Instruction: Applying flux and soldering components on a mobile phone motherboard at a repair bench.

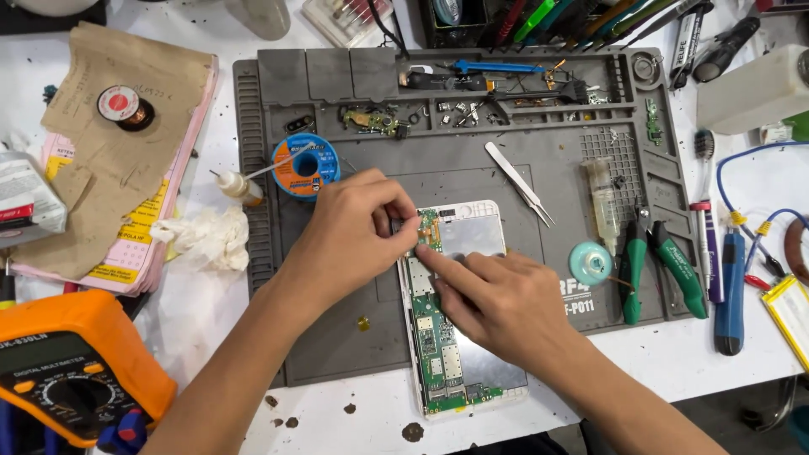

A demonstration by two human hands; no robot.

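An opened white phone (pixel 472 236) with its green circuit board (pixel 434 337) exposed lies on the grey repair mat (pixel 354 337). My left hand (pixel 350 236) pinches a small part at the board's upper left edge with thumb and fingertips. My right hand (pixel 497 295) rests over the phone's metal shield, its index finger pressing on the board just below the left hand's fingertips. Both hands meet near the top of the board. What the left fingers pinch is too small to name.
Metal tweezers (pixel 518 181), a syringe (pixel 602 206), a teal wick spool (pixel 590 263) and green-handled cutters (pixel 666 265) lie right of the phone. A blue solder reel (pixel 305 165) and small bottle (pixel 240 187) sit left. An orange multimeter (pixel 67 371), crumpled tissue (pixel 206 236) and papers (pixel 109 152) lie off the mat.
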